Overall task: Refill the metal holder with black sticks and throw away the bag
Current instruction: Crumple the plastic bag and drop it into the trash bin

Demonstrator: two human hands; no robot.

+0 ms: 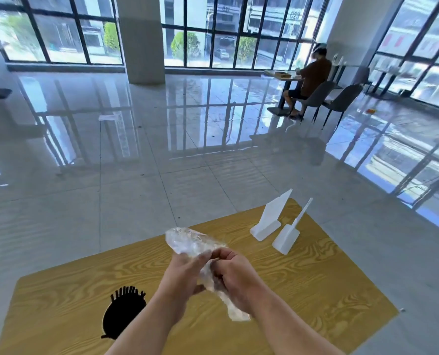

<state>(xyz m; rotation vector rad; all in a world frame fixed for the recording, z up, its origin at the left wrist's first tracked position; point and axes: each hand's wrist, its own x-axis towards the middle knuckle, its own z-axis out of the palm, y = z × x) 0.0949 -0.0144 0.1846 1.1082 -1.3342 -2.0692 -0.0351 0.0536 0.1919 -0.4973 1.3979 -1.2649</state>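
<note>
Left grip [185,269] and right grip [236,272] pinch the crumpled bag [190,243] over the counter [303,278]; likely light, limp, slippery, so wad from the middle.

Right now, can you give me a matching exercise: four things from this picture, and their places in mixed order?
1. clear bag
2. black sticks
3. white stands
4. seated person

a. far off, by the windows
b. gripped by left hand and right hand
c. table, far right
d. table, near left

Pairs: 1-b, 2-d, 3-c, 4-a
</note>
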